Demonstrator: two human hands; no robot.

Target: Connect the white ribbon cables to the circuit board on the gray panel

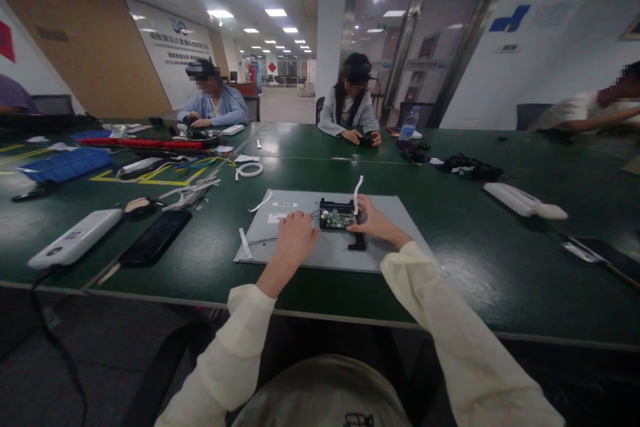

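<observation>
Near the table's edge, the right hand is pinching a frame. I can't tell the left hand's grip.

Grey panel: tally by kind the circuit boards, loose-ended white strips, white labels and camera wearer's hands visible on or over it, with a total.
Circuit board: 1
White strips: 3
White labels: 2
Hands (left hand, right hand): 2
Total: 8

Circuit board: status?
Right hand at black frame; left hand beside it. Circuit board within frame, over gray panel. White strip by right hand, maybe obstructing.
</observation>
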